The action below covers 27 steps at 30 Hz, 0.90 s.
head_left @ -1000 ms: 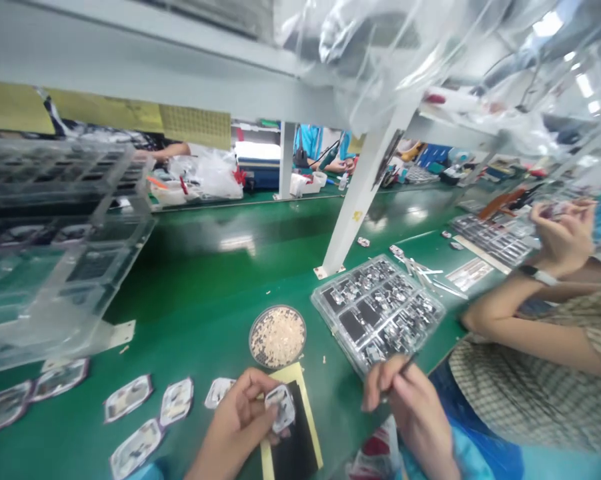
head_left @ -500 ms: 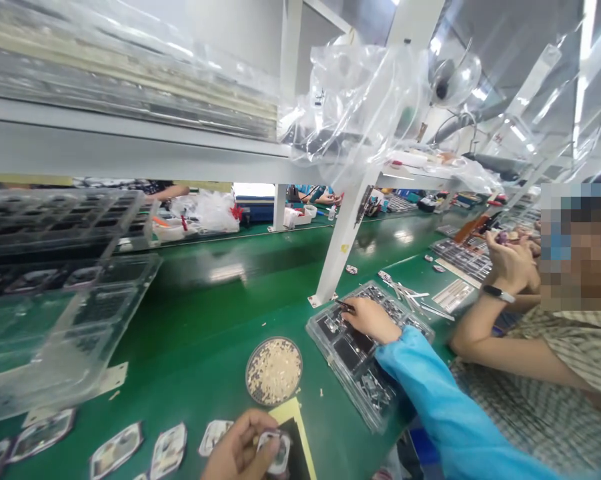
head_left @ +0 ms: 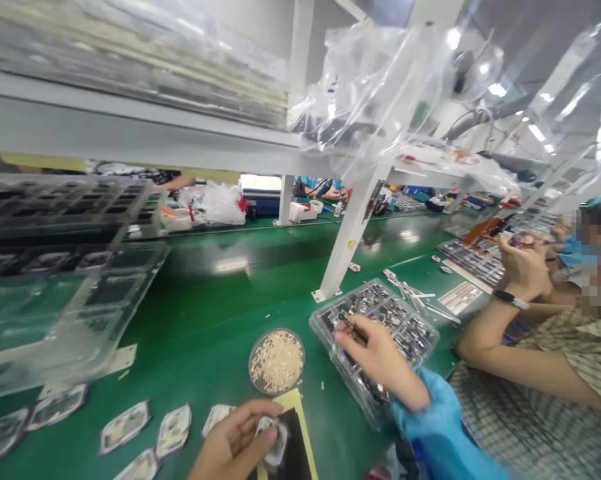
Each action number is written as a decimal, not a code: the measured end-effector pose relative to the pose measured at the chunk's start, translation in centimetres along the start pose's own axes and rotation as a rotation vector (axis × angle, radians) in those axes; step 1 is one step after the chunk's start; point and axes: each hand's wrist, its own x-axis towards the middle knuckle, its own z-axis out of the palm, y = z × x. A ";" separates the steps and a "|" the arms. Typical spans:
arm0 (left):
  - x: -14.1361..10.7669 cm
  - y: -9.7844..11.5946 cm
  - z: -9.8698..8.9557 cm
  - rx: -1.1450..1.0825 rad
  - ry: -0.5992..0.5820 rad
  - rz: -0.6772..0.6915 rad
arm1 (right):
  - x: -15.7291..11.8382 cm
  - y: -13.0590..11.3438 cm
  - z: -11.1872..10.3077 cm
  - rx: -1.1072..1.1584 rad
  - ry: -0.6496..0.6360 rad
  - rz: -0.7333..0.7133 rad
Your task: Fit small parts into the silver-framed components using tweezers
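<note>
Right grip (head_left: 375, 353) pinches tweezers (head_left: 349, 325) over tray (head_left: 420, 347); left grip (head_left: 230, 443) clasps part (head_left: 275, 443).

Left hand (head_left: 235, 443) cut off by bottom edge; co-worker's face blurred

I look along a long green workbench (head_left: 215, 313) under a grey shelf (head_left: 130, 140) held up by white posts (head_left: 347, 233). Clear plastic sheeting (head_left: 380, 93) hangs from the shelf. Ceiling strip lights (head_left: 535, 133) glare on the right, and a yellow panel (head_left: 45, 162) shows behind the bench.
</note>
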 end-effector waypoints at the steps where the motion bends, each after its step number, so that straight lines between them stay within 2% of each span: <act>1: -0.1 0.2 0.0 -0.015 -0.045 -0.020 | -1.3 -0.8 1.1 0.111 -0.069 -0.001; 3: -0.3 0.6 0.0 -0.049 -0.134 -0.061 | -3.4 -1.9 3.6 0.243 -0.160 0.016; 5: -0.5 0.7 0.0 -0.081 -0.181 -0.079 | -4.8 -2.4 6.0 0.371 -0.218 0.100; 8: -0.9 0.4 0.2 -0.070 -0.209 -0.072 | -5.4 -2.2 8.8 0.558 -0.275 0.208; 10: -1.1 0.2 0.4 -0.046 -0.215 -0.058 | -5.3 -1.8 9.6 0.620 -0.271 0.202; 12: -1.1 0.1 0.6 -0.044 -0.189 -0.041 | -5.3 -1.5 9.9 0.615 -0.236 0.157; 16: -0.9 0.4 0.8 -0.059 -0.143 -0.038 | -5.8 -1.3 9.8 0.460 -0.197 0.082; 20: -1.0 0.8 0.5 -0.031 -0.124 -0.065 | -6.5 -1.2 9.3 0.409 -0.092 0.142; 24: -1.2 1.0 0.0 -0.016 -0.071 -0.067 | -7.2 -1.0 8.3 0.431 -0.149 0.241; 27: -1.2 0.9 -0.2 -0.030 -0.094 -0.044 | -7.7 -1.2 8.2 0.483 -0.198 0.283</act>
